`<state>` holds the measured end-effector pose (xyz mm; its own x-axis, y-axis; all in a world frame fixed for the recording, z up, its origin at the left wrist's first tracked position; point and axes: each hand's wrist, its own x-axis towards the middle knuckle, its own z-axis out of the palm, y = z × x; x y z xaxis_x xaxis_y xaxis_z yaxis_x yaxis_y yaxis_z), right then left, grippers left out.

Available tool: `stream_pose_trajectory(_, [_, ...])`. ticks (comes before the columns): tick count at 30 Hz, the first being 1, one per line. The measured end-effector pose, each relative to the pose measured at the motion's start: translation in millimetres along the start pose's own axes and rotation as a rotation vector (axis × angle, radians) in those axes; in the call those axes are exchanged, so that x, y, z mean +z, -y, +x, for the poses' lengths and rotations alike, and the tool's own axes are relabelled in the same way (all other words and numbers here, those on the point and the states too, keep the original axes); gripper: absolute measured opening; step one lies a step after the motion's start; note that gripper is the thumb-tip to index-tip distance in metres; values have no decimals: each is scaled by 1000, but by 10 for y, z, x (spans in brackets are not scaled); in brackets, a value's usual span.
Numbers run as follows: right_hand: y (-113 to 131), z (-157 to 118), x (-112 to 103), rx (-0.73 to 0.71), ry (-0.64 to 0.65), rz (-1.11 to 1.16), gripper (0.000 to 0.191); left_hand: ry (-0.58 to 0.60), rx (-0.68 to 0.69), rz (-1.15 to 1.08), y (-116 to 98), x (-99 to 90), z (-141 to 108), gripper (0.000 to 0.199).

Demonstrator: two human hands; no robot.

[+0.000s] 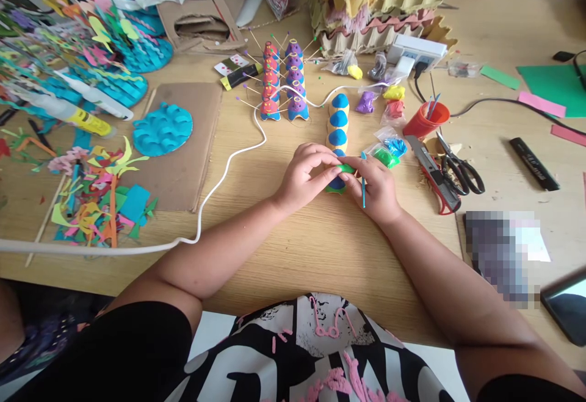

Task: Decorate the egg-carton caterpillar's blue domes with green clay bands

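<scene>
My left hand pinches a small piece of green clay between thumb and fingers. My right hand grips the other end of the clay, and a thin blue stick is tucked between its fingers. Just under and beyond both hands lies an egg-carton strip with blue clay on its bumps and some green at the near end, partly covered by my fingers. Right of it are bags of green clay and blue clay. Farther back stand a red caterpillar and a purple caterpillar with pin-like feelers.
A white cable crosses the table on the left. Paper scraps and a blue clay disc on cardboard lie there too. At right are scissors, a red cutter, an orange cup and a power strip. Egg trays are stacked behind.
</scene>
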<state>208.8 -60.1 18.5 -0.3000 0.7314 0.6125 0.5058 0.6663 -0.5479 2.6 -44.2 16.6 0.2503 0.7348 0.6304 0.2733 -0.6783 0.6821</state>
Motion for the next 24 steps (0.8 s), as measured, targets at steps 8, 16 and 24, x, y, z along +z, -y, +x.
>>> stream_pose_trajectory(8, [20,15,-21,98,-113,-15,36,-83,-36,79,-15,-19,14,30])
stream_pose_trajectory(16, [96,37,-38,206,-65,119,47,-6,36,88,-7,-19,15,24])
stream_pose_trajectory(24, [65,47,-34,89,35,158,50,41,133,130,19,-15,-6,20])
